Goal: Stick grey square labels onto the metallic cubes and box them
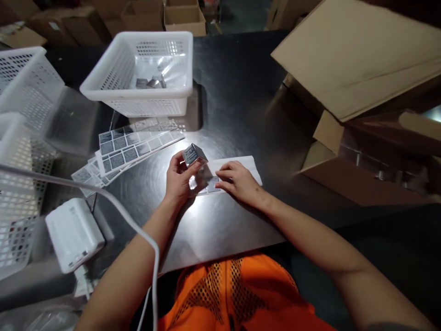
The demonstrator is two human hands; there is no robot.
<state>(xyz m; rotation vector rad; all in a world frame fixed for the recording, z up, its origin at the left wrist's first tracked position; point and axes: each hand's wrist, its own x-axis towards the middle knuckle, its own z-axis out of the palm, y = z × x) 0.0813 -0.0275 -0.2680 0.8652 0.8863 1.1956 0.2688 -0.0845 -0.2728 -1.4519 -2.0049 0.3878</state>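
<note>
My left hand (178, 178) is closed around a small shiny metal block (193, 155), tilted up above the table, with a dark printed label on the face turned to me. Below it lies a sheet of labels (212, 185) with a white backing (253, 168) reaching to the right. Over this sheet rests my right hand (239, 181), its fingers bent and the thumb and forefinger a little apart at one grey label. Nothing shows between those fingertips. More label sheets (129, 154) with grey printed squares are fanned out to the left of my hands.
A white plastic basket (138, 94) with a clear bag and a few metal pieces stands beyond the sheets. More white baskets (27, 92) line the left side. A white power bank (74, 234) and a cable (120, 211) lie nearby. Open cardboard boxes (344, 174) stand right.
</note>
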